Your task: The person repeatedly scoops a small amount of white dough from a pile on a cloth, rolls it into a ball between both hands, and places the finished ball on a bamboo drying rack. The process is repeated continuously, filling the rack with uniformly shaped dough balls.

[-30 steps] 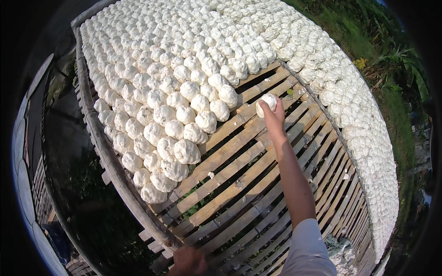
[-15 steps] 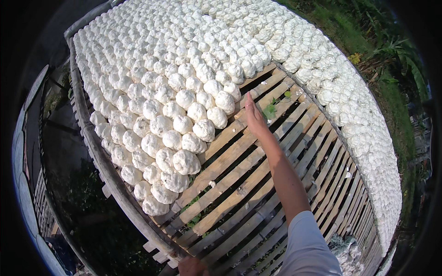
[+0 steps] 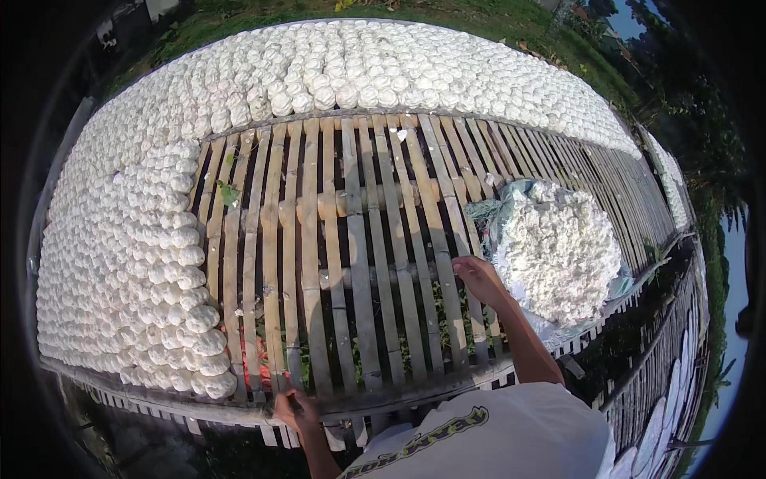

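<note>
My right hand [image 3: 480, 281] hovers over the bamboo slats [image 3: 363, 263], fingers loosely bent and holding nothing that I can see. Just right of it sits a heap of white crumbly mash [image 3: 562, 251] on an opened green-blue sack [image 3: 499, 211]. At the near edge of the rack, my left hand [image 3: 297, 411] is by the front pole [image 3: 375, 405], its fingers half curled and a little apart. Rounded white lumps [image 3: 159, 279] stand in close rows on the left, the nearest row edge not far from my left hand.
More white lumps [image 3: 359, 68] cover the far strip beyond a dividing pole. A green leaf [image 3: 229, 194] and small white crumbs lie on the slats. Something red [image 3: 257, 359] shows below the gaps. Another slatted rack [image 3: 654, 351] stands at the right, with grass [image 3: 423, 9] beyond.
The view has swung right, bringing the mash heap fully into sight. My right hand has moved from beside the lump rows to near the heap. My left hand stays by the near edge.
</note>
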Demonstrator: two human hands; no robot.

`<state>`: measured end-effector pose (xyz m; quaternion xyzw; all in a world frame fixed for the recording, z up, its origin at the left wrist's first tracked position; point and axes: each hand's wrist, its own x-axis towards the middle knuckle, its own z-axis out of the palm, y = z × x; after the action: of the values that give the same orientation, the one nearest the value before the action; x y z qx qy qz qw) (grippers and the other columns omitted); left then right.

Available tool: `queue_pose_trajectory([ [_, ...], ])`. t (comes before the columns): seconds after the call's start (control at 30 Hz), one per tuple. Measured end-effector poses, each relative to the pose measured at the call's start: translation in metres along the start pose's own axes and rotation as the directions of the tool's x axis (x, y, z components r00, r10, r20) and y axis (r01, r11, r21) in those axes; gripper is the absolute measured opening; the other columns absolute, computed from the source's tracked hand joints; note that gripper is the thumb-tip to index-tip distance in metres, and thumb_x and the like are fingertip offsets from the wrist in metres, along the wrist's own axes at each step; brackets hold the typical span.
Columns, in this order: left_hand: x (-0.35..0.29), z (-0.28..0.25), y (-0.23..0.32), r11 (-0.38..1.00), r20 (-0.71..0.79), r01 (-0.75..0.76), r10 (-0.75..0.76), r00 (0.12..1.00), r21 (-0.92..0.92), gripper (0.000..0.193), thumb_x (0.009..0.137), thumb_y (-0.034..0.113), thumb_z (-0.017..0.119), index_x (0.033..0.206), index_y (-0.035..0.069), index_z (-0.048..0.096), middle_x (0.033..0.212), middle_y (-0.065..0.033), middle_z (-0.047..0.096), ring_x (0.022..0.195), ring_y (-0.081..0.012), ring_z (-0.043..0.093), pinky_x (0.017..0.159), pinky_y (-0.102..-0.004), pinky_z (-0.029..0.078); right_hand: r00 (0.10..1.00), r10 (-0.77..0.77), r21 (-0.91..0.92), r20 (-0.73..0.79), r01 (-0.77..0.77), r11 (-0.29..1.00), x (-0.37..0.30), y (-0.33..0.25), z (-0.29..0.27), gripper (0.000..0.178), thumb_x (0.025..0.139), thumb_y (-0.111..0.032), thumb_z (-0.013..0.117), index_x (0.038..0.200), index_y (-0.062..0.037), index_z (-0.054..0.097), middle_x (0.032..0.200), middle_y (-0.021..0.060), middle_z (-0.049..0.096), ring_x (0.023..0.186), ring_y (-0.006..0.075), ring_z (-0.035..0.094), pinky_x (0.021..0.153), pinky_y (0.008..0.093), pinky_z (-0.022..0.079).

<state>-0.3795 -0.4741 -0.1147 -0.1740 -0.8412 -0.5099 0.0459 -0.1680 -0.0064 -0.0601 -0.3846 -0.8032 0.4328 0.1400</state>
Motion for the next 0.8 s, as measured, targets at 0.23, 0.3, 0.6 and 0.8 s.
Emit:
queue_pose_trajectory([
  [0.23, 0.016, -0.005, -0.023, 0.992, 0.126, -0.120, 0.114, 0.985, 0.039, 0.028, 0.102, 0.026, 0.063, 0.090, 0.000, 0.060, 0.069, -0.0060, 0.059, 0.061, -0.0131, 0.051, 0.057, -0.0315, 0.041, 0.834, -0.115, -0.329, -0.540, -0.083, 0.941, -0.090, 0.057, -0.196, 0.031, 0.095, -0.024, 0.070, 0.114, 0.0013, 0.075, 0.114, 0.0232, 0.072, 0.106, 0.0435, 0.069, 0.095, 0.0461, 0.054],
  [0.3, 0.017, 0.001, -0.009, 0.977, 0.171, -0.068, 0.033, 0.985, 0.202, 0.023, 0.102, 0.020, 0.063, 0.091, 0.000, 0.061, 0.068, -0.0075, 0.058, 0.059, -0.0141, 0.051, 0.056, -0.0325, 0.042, 0.787, -0.136, -0.394, -0.602, -0.145, 0.907, -0.103, 0.080, -0.243, 0.035, 0.093, -0.024, 0.072, 0.118, 0.0008, 0.073, 0.119, 0.0240, 0.069, 0.110, 0.0434, 0.068, 0.097, 0.0465, 0.055],
  [0.6, -0.101, 0.149, 0.148, 0.966, 0.432, 0.036, 0.081, 0.898, -0.254, 0.017, 0.103, 0.012, 0.062, 0.092, 0.000, 0.063, 0.071, -0.0046, 0.064, 0.064, -0.0100, 0.059, 0.061, -0.0291, 0.047, 0.735, 0.118, -0.534, -0.667, -0.583, 0.612, -0.075, 0.174, -0.415, 0.103, 0.074, -0.050, 0.091, 0.156, -0.0074, 0.045, 0.149, 0.0220, 0.054, 0.132, 0.0433, 0.055, 0.105, 0.0508, 0.055],
  [0.8, -0.188, 0.207, 0.213, 0.946, 0.657, 0.119, 0.117, 0.744, -0.303, 0.013, 0.103, 0.010, 0.064, 0.095, -0.001, 0.065, 0.073, -0.0052, 0.068, 0.067, -0.0094, 0.063, 0.065, -0.0275, 0.051, 0.787, 0.297, -0.631, -0.541, -0.613, 0.475, -0.054, 0.192, -0.396, 0.096, 0.079, -0.057, 0.084, 0.153, -0.0093, 0.045, 0.148, 0.0195, 0.056, 0.138, 0.0411, 0.051, 0.106, 0.0487, 0.054],
])
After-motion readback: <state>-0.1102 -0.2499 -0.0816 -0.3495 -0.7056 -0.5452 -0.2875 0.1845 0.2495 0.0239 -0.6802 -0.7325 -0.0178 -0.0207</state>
